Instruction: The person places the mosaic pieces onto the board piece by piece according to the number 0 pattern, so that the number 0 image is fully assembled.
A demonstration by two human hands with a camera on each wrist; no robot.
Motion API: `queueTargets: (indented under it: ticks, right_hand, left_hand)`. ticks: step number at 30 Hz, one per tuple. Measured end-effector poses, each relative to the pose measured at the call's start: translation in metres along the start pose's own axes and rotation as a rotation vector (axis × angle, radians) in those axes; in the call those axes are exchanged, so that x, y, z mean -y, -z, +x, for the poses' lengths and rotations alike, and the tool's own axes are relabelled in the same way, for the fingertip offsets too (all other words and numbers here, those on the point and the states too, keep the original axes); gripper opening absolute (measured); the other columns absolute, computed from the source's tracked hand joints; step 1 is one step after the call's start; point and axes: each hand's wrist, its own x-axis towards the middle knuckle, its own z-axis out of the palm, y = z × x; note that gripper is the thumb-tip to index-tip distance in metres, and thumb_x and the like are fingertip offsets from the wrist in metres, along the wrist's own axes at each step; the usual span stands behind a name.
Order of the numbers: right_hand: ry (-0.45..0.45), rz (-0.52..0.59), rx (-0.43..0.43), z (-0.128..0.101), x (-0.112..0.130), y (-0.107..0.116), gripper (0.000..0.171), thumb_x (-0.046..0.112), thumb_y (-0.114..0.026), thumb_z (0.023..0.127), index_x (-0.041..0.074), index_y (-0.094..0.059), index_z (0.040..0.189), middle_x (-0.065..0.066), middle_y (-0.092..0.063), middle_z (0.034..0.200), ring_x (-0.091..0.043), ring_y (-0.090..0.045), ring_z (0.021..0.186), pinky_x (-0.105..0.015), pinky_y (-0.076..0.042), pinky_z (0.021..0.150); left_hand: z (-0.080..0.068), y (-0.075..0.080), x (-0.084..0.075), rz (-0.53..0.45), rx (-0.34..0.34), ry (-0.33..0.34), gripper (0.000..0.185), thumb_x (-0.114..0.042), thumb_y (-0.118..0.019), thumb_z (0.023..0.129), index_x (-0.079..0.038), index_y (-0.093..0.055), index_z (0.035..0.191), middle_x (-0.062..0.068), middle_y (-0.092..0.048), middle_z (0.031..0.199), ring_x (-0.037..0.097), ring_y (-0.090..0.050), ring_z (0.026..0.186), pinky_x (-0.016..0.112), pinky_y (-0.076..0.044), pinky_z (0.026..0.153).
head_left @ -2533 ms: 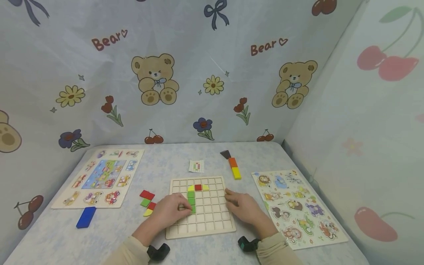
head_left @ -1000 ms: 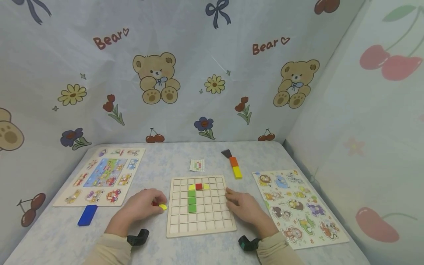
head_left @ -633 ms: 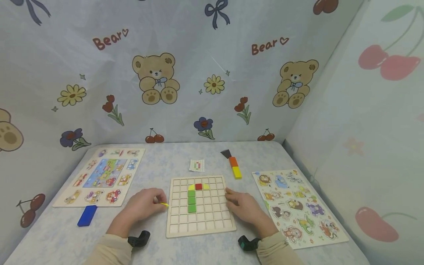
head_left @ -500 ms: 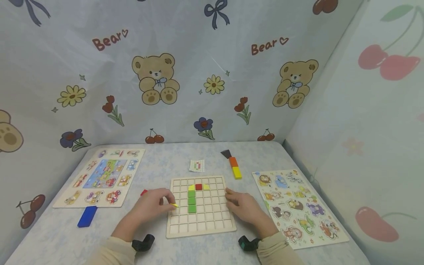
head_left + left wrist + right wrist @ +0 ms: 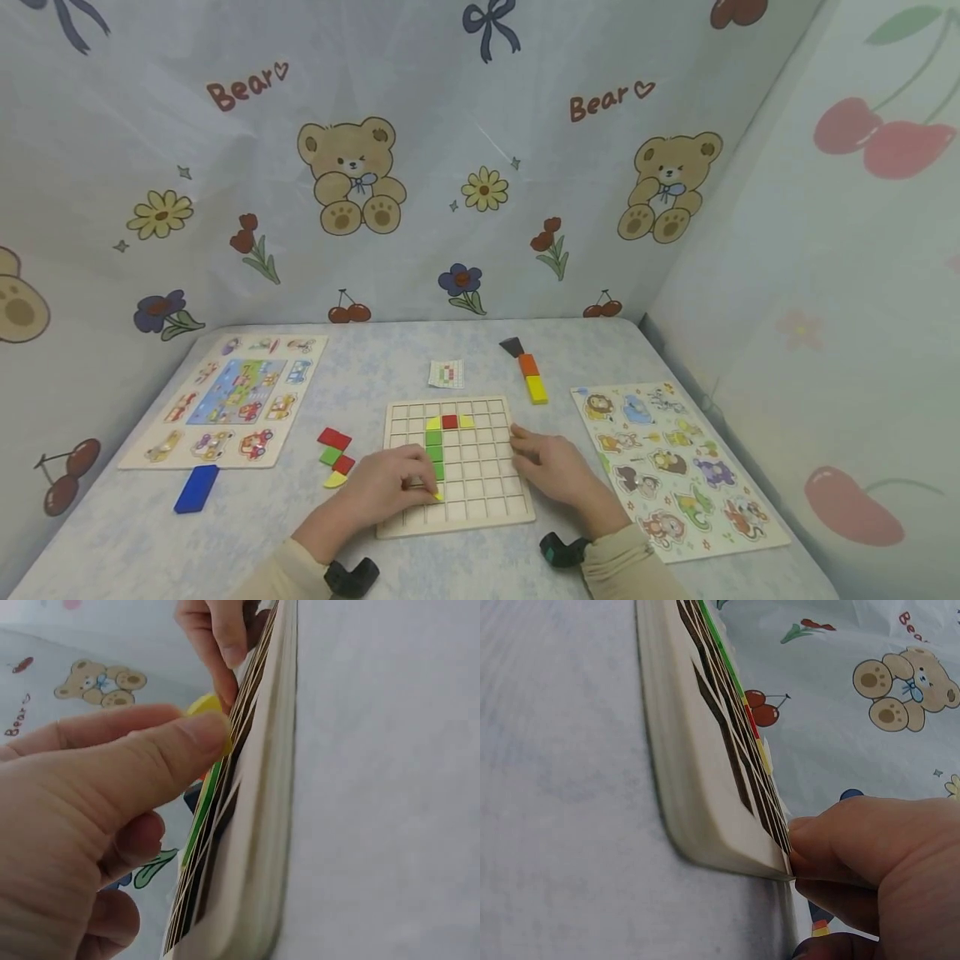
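Now over the grid board [image 5: 456, 467]: left hand [image 5: 390, 487], fingers pinching yellow piece [image 5: 437, 495] just below green column [image 5: 434, 454]; right hand [image 5: 551, 471] steadying edge, fingers relaxed.

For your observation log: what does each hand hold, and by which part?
Left hand pinches a small yellow piece by its edge; right hand touches the grid board's right edge.

- A counter [image 5: 450, 350] with a pale blue mottled cloth filled the lower view.
- A back sheet [image 5: 420, 108] hung behind it, printed with bears, flowers, cherries, bows and the word "Bear".
- A right sheet [image 5: 825, 292] with big cherries closed that side.
- The light was soft and even.
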Motion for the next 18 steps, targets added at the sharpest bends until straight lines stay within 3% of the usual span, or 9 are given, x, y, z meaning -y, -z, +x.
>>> queueTargets:
  ticks: [5, 10, 18]
  right_hand:
    - [0.017, 0.0, -0.007, 0.0001, -0.0002, -0.0001, 0.038, 0.024, -0.065, 0.101, 0.009, -0.067, 0.136, 0.0, -0.053, 0.153, -0.029, -0.049, 0.144, -0.051, -0.04, 0.115]
    - [0.02, -0.002, -0.011, 0.0001, -0.0011, -0.0008, 0.038, 0.023, -0.065, 0.101, 0.008, -0.067, 0.136, -0.001, -0.054, 0.153, -0.029, -0.049, 0.143, -0.051, -0.041, 0.115]
    - [0.021, -0.017, -0.015, 0.0006, -0.0032, -0.0021, 0.039, 0.025, -0.066, 0.1, 0.01, -0.067, 0.136, 0.002, -0.054, 0.153, -0.028, -0.05, 0.143, -0.05, -0.041, 0.114]
  left_hand:
    - [-0.0038, 0.007, 0.0012, 0.003, 0.052, 0.001, 0.011, -0.032, -0.084, 0.086, -0.041, -0.08, 0.089, -0.03, -0.064, 0.096, -0.006, -0.062, 0.089, 0.024, -0.053, 0.078]
    - [-0.0037, 0.0084, 0.0009, 0.029, 0.074, -0.005, 0.01, -0.03, -0.082, 0.089, -0.039, -0.082, 0.094, -0.03, -0.068, 0.098, -0.006, -0.064, 0.094, 0.026, -0.055, 0.083]
    - [-0.0005, 0.0063, -0.0012, 0.152, 0.029, -0.056, 0.01, -0.029, -0.082, 0.089, -0.038, -0.081, 0.093, -0.028, -0.065, 0.096, -0.007, -0.061, 0.084, 0.022, -0.054, 0.074]
